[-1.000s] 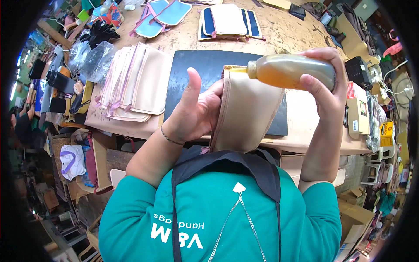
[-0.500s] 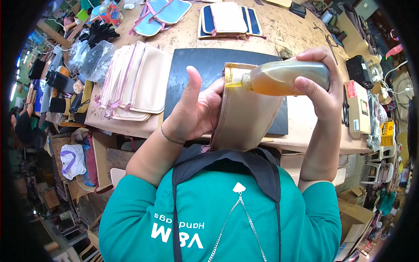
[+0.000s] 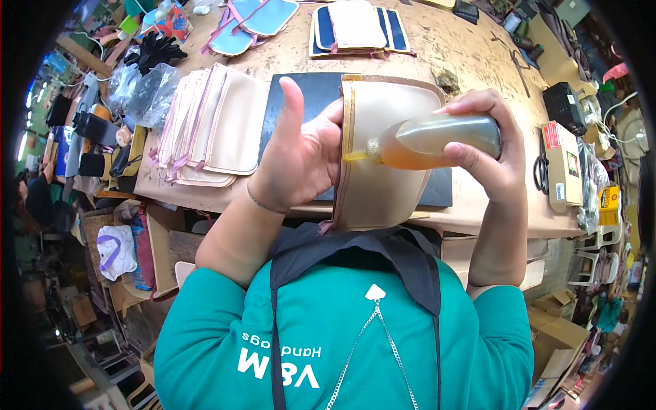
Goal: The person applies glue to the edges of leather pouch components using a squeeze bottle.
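My right hand (image 3: 488, 140) is wrapped round a clear squeeze bottle (image 3: 437, 141) of amber liquid, probably glue, tilted on its side. Its yellowish nozzle (image 3: 357, 156) points left and meets the left border of a beige leather-like panel (image 3: 389, 195). A glossy yellowish strip runs along that border's upper part, near the stitching. My left hand (image 3: 301, 154) supports the panel at its left edge, thumb raised and fingers partly hidden behind it. The panel leans towards my body over a black board (image 3: 301, 96).
To the left lies a stack of beige panels (image 3: 212, 130) with pinkish zipper ends. Blue panels (image 3: 270, 27) and navy pieces (image 3: 359, 31) rest farther back. Scissors (image 3: 521, 58), a black box (image 3: 564, 106) and a cardboard box (image 3: 562, 167) occupy the right side of the table (image 3: 465, 68).
The nozzle has moved down along the panel's left border, leaving a longer glossy strip above it. The panel's top edge has risen in view, showing more of its face.
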`<control>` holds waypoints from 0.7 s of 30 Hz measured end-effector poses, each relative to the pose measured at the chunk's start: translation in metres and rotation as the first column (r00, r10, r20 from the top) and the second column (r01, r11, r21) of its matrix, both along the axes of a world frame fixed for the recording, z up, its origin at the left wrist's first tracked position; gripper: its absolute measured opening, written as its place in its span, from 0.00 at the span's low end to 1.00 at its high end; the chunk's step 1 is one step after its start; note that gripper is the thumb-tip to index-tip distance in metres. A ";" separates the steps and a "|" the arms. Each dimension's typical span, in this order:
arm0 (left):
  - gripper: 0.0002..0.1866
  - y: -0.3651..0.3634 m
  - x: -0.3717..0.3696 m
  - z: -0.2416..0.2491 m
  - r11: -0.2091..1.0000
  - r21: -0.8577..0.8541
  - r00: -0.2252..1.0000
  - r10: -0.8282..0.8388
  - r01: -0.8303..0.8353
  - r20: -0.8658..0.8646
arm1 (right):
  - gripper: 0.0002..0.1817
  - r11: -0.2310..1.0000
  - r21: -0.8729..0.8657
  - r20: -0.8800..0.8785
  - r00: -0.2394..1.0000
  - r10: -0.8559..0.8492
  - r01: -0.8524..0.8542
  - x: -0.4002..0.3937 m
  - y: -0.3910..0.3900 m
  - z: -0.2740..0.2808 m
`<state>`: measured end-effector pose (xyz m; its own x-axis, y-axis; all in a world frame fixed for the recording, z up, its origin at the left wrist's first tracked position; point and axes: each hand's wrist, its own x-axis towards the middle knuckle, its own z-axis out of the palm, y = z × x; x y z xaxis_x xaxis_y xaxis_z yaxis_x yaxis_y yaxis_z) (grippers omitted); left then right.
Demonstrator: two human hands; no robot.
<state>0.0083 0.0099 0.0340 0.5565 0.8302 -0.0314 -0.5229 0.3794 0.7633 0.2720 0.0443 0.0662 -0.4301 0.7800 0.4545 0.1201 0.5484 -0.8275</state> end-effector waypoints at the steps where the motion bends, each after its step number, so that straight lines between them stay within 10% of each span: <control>1: 0.60 0.001 0.001 0.000 1.000 0.003 1.000 0.008 -0.008 0.019 | 0.21 1.000 0.001 0.004 1.000 0.005 -0.005 0.000 -0.001 -0.001; 21: 0.57 0.019 0.006 0.014 0.989 -0.046 0.970 0.144 -0.138 0.194 | 0.21 0.990 0.112 0.129 0.989 0.072 -0.087 0.005 -0.013 -0.013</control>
